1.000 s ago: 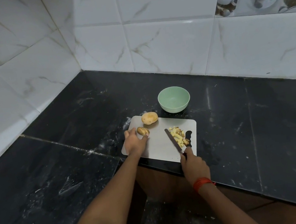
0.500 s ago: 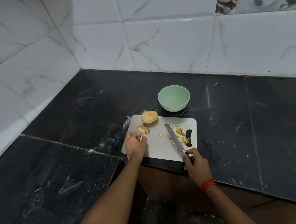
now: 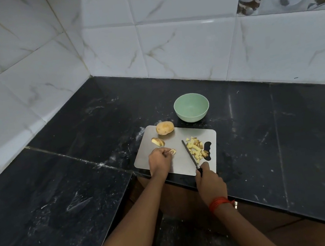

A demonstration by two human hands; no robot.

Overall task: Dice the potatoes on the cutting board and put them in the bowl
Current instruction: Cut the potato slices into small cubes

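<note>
A grey cutting board [image 3: 176, 163] lies on the black counter. At its far left corner sits a whole potato [image 3: 164, 128], with sliced potato pieces [image 3: 158, 141] just in front of it. My left hand [image 3: 159, 161] pinches a few potato slices [image 3: 172, 151] at the board's left middle. My right hand [image 3: 209, 183] grips the black handle of a knife [image 3: 190, 155], whose blade lies on the board pointing away. Right of the blade is a pile of diced potato [image 3: 196, 149]. Behind the board stands an empty pale green bowl [image 3: 191, 107].
White marble-look tiled walls [image 3: 177, 46] meet in a corner behind and to the left. The black counter [image 3: 287, 135] runs in an L; its front edge passes just under the board's near side.
My left hand drew a few slices off the cut potato toward the board's near middle. The knife slid back from the diced pile and my right hand moved slightly toward me.
</note>
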